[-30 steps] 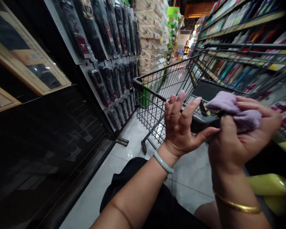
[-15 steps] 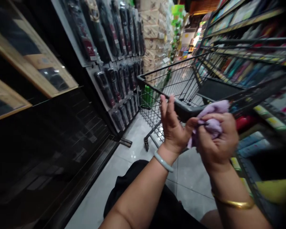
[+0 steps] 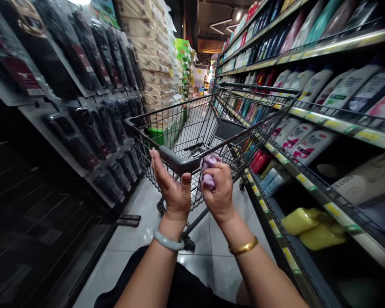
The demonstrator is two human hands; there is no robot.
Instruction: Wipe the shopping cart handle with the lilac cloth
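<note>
My right hand (image 3: 218, 192) is closed around a crumpled light purple cloth (image 3: 209, 174), which bulges out above and beside the fingers. A gold bangle circles that wrist. To its left, my left hand (image 3: 171, 184) is open, fingers stretched upward and thumb apart, holding nothing; a pale bangle is on that wrist. Both hands are at the near end of a dark wire shopping cart (image 3: 192, 115), close to its thick grey corner bumper (image 3: 179, 161). Whether the left fingers touch the cart I cannot tell. The cart's basket stands upright on its wheels.
Shelves of bottles (image 3: 314, 92) line the right side, with yellow bottles (image 3: 312, 226) low down. Packaged belts (image 3: 83, 64) hang on the left. Stacked cartons (image 3: 152, 55) stand behind them. A metal foot (image 3: 128, 220) juts onto the tiled floor (image 3: 199, 267).
The view has swung right, so the cart and hands appear further left. My right hand and the cloth have come away from my left thumb, leaving a gap between the hands.
</note>
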